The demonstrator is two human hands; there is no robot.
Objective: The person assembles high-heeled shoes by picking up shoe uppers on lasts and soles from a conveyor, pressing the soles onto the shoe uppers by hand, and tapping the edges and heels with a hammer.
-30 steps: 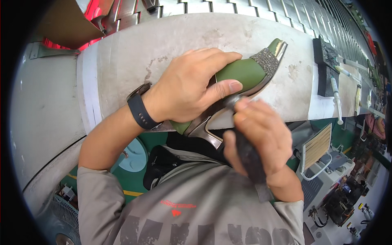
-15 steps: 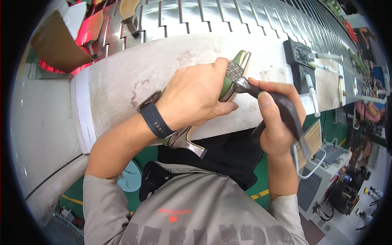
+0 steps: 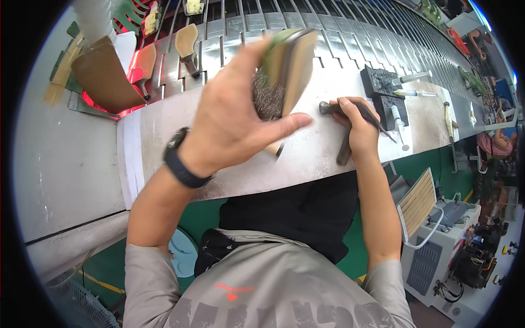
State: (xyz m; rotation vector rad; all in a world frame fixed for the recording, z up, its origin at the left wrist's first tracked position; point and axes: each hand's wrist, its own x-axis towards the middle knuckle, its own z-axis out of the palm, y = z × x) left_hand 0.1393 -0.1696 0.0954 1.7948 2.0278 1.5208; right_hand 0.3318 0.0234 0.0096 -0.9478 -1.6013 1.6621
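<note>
My left hand (image 3: 229, 109) is raised over the pale work board (image 3: 229, 177), holding a green shoe (image 3: 290, 63) with a rough, glittery grey band. The shoe is tilted so that its pale sole side faces right, and motion blurs both it and the fingers. My thumb points right, apart from the shoe. Below the thumb shows a narrow brown piece with a dark end; I cannot tell whether it is the heel. My right hand (image 3: 360, 126) is closed round a dark hammer (image 3: 343, 153) near its head. The hammer's round face points left, apart from the shoe.
Metal conveyor slats (image 3: 328, 38) run behind the board. At the back left are a brown sheet (image 3: 104, 71) and a tan sole-shaped piece (image 3: 186, 41). Black blocks (image 3: 378, 82) and several syringes (image 3: 415, 93) lie at the right. A light blue stool (image 3: 185, 254) stands below.
My left hand has lifted the shoe up and away from me, turning it. The hammer, which was against the shoe, is now apart from it, lower over the board.
</note>
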